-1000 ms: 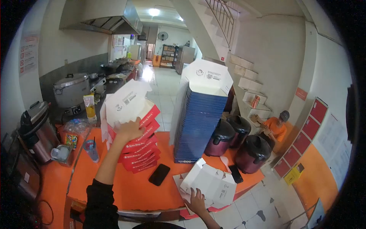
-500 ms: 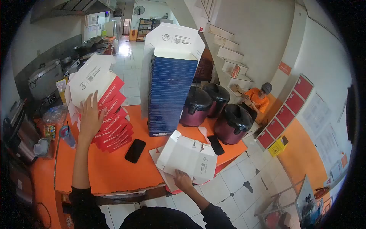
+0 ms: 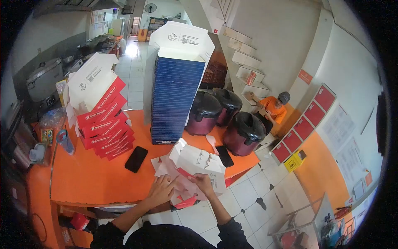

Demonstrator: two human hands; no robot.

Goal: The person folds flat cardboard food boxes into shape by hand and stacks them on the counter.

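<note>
At the front edge of the orange table, a partly unfolded white and red cardboard food box (image 3: pixel 203 162) lies on other flat box sheets (image 3: pixel 162 165). My right hand (image 3: pixel 203 184) has its fingers closed on the box's near side, where a red flap shows. To its left, my left hand (image 3: pixel 162 190) rests on the near edge of the sheets, fingers stretched out and holding nothing. A leaning stack of red and white boxes (image 3: pixel 101 118) stands on the left. Behind the hands rises a tall stack of blue boxes (image 3: pixel 172 99) with open white lids.
Two phones, one of them a black phone (image 3: pixel 136 159), lie on the orange table (image 3: pixel 87 178). Three rice cookers, including the nearest cooker (image 3: pixel 244 132), stand at the right, with a pink spoon (image 3: pixel 212 144) nearby. A plastic cup (image 3: pixel 65 142) is at left. A person (image 3: pixel 273 110) sits near the stairs.
My left hand has left the red box stack and come down beside my right hand. The right hand has taken hold of the box's near side, and a red flap now shows.
</note>
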